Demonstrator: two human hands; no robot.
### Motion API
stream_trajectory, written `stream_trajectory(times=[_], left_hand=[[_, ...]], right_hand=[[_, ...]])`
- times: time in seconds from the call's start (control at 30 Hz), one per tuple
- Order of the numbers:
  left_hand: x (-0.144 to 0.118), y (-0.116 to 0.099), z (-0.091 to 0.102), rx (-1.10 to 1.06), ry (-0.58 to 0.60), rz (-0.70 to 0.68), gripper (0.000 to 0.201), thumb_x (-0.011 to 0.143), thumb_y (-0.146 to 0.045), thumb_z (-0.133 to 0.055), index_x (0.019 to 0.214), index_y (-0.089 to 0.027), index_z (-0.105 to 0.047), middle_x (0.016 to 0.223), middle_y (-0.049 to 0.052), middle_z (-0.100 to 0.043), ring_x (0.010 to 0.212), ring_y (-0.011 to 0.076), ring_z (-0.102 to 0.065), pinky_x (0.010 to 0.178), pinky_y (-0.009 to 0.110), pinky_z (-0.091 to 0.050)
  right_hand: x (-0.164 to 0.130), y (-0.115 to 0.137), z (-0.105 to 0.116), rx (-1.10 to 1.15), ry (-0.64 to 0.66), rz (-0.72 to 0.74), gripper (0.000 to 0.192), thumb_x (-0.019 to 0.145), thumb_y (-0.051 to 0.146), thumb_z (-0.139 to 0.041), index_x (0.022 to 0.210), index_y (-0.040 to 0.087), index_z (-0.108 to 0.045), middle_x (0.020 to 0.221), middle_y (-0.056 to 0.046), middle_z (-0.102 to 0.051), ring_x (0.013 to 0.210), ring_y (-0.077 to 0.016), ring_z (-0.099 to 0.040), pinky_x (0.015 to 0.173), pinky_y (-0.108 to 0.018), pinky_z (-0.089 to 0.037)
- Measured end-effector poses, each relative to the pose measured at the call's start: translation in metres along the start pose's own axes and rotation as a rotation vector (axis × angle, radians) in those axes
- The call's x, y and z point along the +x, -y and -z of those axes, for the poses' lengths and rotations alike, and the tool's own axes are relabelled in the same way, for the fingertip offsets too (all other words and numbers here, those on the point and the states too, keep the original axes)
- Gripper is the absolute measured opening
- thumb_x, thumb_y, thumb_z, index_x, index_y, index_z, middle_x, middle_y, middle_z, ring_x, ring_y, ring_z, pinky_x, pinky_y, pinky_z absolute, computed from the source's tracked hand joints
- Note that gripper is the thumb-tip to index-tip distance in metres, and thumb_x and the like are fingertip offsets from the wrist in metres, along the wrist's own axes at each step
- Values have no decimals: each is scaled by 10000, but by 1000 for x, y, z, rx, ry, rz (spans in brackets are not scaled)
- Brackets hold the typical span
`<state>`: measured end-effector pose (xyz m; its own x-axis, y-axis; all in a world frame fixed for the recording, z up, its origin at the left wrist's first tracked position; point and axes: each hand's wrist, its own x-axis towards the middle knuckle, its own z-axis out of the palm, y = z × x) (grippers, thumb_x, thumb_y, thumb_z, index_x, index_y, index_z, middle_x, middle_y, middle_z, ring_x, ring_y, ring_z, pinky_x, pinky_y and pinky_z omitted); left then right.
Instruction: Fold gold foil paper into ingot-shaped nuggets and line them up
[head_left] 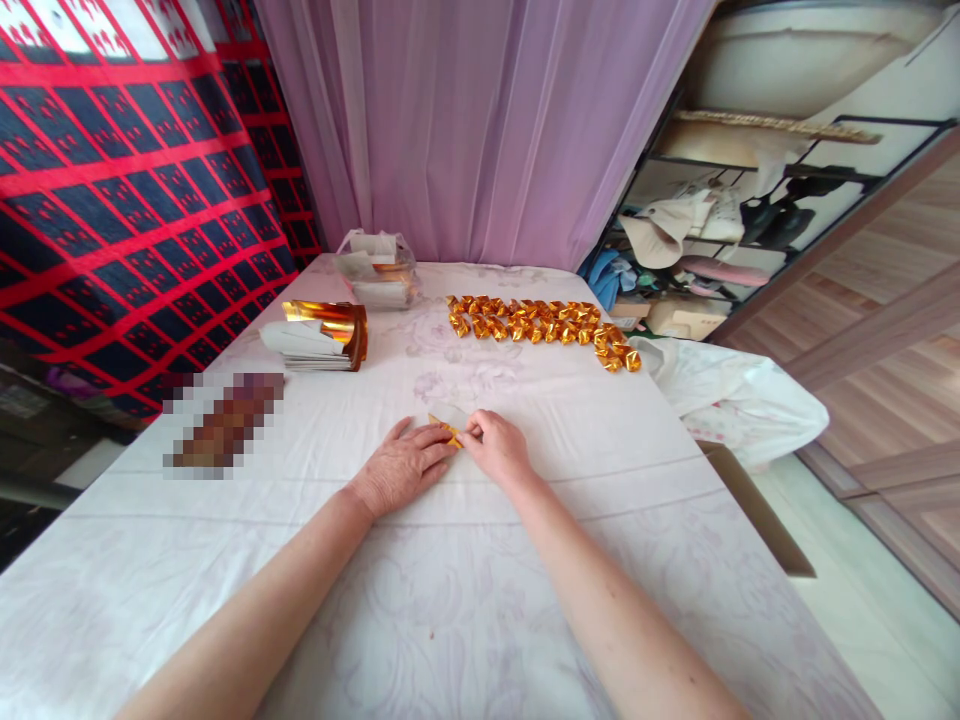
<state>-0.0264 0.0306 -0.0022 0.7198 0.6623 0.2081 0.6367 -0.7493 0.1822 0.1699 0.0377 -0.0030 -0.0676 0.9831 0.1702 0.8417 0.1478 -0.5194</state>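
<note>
Gold paper (448, 428) at frame centre is pinched by right hand (498, 448) fingers and pressed flat under left hand (401, 467); clear bag (379, 268) upper centre holds paper stacks.

No legible text, label, brand, number or sign appears on any surface in this view; printed matter, if present, is too small or blurred to read.
</note>
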Motion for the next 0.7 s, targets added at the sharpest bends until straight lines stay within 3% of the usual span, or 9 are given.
stream_trajectory(times=[0.23,0.37,0.7], left_hand=[[0,0,3,-7,2,-1,303,978,-296,-437,1219,-274,-619,1345,61,-607,1261,180,-536,1146,501,-256],[1,1,2,-2,-4,-11,302,977,-288,-436,1217,-276,-619,1363,56,-596,1270,178,-529,1141,496,-272],[1,-2,5,-62,29,34,272,968,-284,-462,1183,-268,-628,1378,52,-588,1281,187,-526,1152,524,-241]], right_hand=[[-3,0,-3,-30,-28,22,18,869,220,-621,859,205,-618,799,-24,-663,740,-168,-603,679,-269,-404],[-6,-5,-3,-15,-20,85,97,837,234,-668,910,197,-615,872,-38,-664,812,-174,-612,743,-276,-431],[-5,-21,1,7,-43,189,131,839,71,-559,827,197,-594,847,-28,-649,825,-169,-610,746,-269,-448]])
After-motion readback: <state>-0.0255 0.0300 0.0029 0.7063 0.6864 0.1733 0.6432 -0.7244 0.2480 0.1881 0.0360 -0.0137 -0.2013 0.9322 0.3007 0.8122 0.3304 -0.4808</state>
